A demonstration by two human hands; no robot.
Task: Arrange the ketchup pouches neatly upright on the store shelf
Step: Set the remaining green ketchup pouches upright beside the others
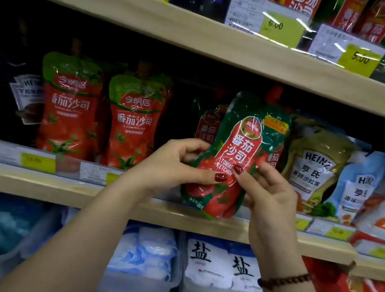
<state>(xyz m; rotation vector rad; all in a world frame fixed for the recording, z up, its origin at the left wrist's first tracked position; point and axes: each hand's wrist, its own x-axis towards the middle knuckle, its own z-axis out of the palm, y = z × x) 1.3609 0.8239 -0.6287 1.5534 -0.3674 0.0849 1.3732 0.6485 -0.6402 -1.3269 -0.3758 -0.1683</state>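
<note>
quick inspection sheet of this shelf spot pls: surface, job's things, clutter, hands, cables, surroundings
surface: middle shelf, pale wood front, price tags along its rail.
job's things: held ketchup pouch tilted, in front of the shelf edge; first red pouch and second red pouch upright at left; a matching pouch stands behind the held one.
clutter: green Heinz pouch and leaning blue Heinz pouch at right.
grippers: left hand pinches the held pouch's left edge; right hand pinches its right edge.
cables: nothing seen.
surroundings: upper shelf with yellow price tags; salt bags in bins below.
</note>
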